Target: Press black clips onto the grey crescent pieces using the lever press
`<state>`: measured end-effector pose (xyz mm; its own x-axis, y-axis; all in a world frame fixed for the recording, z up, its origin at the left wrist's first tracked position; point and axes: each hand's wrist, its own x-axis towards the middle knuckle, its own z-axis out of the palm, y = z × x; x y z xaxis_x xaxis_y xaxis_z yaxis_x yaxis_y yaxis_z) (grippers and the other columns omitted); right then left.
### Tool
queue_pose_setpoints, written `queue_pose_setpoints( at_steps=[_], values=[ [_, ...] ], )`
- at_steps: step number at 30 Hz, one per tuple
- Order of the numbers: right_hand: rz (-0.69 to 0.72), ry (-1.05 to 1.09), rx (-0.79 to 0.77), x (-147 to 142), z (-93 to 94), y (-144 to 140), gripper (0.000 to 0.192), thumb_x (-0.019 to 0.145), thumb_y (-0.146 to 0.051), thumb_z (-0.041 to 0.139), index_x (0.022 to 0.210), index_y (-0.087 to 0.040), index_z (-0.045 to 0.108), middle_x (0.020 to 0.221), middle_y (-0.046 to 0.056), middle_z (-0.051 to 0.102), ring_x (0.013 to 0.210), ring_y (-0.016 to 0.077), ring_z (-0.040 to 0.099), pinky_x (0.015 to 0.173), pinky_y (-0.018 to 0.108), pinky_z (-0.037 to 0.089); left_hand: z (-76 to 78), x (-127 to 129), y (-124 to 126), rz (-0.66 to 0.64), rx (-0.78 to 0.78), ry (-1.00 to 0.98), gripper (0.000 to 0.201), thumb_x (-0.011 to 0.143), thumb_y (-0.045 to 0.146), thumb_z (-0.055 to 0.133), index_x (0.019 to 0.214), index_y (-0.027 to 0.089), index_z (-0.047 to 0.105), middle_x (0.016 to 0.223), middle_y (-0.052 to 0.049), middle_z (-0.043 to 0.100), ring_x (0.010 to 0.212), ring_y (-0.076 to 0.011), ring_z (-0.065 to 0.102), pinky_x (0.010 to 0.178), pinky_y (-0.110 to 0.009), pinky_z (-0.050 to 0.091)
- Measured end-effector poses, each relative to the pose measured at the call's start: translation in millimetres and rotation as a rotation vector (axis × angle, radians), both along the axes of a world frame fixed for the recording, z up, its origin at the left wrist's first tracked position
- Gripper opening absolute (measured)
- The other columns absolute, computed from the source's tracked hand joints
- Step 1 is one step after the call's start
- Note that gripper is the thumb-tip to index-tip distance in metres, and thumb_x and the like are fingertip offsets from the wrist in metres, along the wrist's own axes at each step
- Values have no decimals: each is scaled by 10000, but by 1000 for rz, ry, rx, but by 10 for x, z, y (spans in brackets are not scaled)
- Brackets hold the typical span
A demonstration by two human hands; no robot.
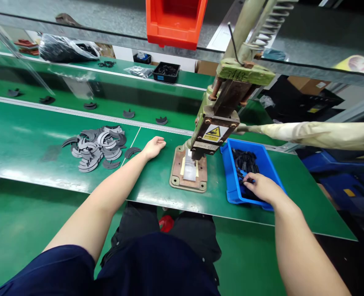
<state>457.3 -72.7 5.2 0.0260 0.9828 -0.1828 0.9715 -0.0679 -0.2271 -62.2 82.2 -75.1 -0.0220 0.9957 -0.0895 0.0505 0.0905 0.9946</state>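
My left hand (154,146) rests on the green table (157,185), fingers loosely curled and holding nothing, just right of a pile of grey crescent-shaped parts (96,147). My right hand (261,187) reaches into a blue bin (231,181) of small black parts (246,161) and pinches one at its fingertips. Between the hands stands a manual press (214,131) on a metal base plate (188,170), with a pale slot piece under its ram.
The press's long wrapped lever (317,135) sticks out to the right above the bin. A conveyor belt (77,96) behind carries single crescent parts. Further back are a black tray (166,72), a black plastic bag (66,48) and a red bin (175,20) overhead.
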Motion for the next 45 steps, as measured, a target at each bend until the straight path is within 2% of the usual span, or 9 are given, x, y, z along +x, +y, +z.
queue_pose_setpoints(
  at_steps=[4, 9, 12, 14, 17, 21, 38, 42, 45],
  values=[
    [-67, 81, 135, 26, 93, -106, 263, 840, -463, 666, 973, -292, 815, 884, 46, 775, 748, 199, 650, 761, 363, 513, 7, -11, -236, -47, -12, -19, 448, 794, 366, 867, 1139, 167, 661, 1024, -75, 752, 906, -182, 719, 988, -395, 564],
    [-127, 293, 456, -221, 353, -278, 332, 868, -497, 699, 1060, -254, 820, 1071, 104, 765, 952, 235, 697, 944, 437, 583, 168, 64, -605, -39, 41, 18, 436, 870, 417, 814, 1184, 165, 647, 1074, -94, 739, 898, -179, 718, 878, -365, 597],
    [-140, 520, 607, -673, 390, -418, 387, 940, -533, 653, 1175, -244, 756, 1040, 86, 773, 818, 191, 724, 835, 412, 635, 401, 250, -1032, -25, 273, 86, 384, 930, 425, 769, 1209, 185, 661, 1127, -99, 739, 918, -174, 704, 864, -348, 595],
    [-104, 683, 662, -1085, 319, -520, 351, 959, -509, 656, 1180, -241, 705, 982, 61, 777, 805, 192, 756, 791, 400, 664, 587, 426, -1379, -136, 413, 102, 328, 972, 402, 738, 1223, 198, 680, 1106, -90, 743, 934, -174, 706, 870, -343, 598],
    [-13, 853, 700, -1693, 141, -672, 271, 943, -433, 720, 1148, -263, 671, 1059, 53, 788, 919, 195, 792, 867, 404, 691, 837, 667, -1834, -333, 570, 99, 320, 1000, 343, 723, 1286, 206, 683, 1101, -88, 744, 906, -166, 715, 843, -332, 611],
    [110, 957, 702, -2172, -43, -815, 356, 911, -335, 782, 1239, -294, 649, 1101, 42, 801, 1037, 200, 803, 979, 409, 688, 1022, 780, -2119, -401, 708, 114, 331, 1011, 288, 717, 1330, 207, 676, 1094, -86, 761, 871, -162, 725, 783, -311, 617],
    [218, 876, 661, -2277, -121, -854, 401, 932, -298, 756, 1312, -307, 630, 1110, 30, 824, 1025, 204, 817, 988, 400, 685, 1005, 632, -2036, -407, 879, 221, 179, 999, 217, 728, 1176, 234, 748, 1029, -73, 790, 927, -184, 743, 823, -330, 614],
    [172, 816, 676, -2102, 204, -704, 402, 925, -345, 760, 1314, -321, 660, 1212, 47, 782, 1136, 227, 773, 1075, 458, 648, 862, 532, -1686, -336, 836, 368, 113, 1025, 290, 686, 1087, 235, 764, 1017, -77, 793, 940, -197, 744, 866, -355, 614],
    [72, 876, 1026, -1939, 758, -525, 393, 927, -435, 744, 1291, -308, 664, 1264, 69, 702, 1194, 244, 718, 1128, 503, 606, 737, 495, -1365, -286, 766, 500, 186, 1052, 342, 626, 1074, 231, 774, 1066, -85, 796, 1001, -212, 747, 933, -373, 606]
  ],
)
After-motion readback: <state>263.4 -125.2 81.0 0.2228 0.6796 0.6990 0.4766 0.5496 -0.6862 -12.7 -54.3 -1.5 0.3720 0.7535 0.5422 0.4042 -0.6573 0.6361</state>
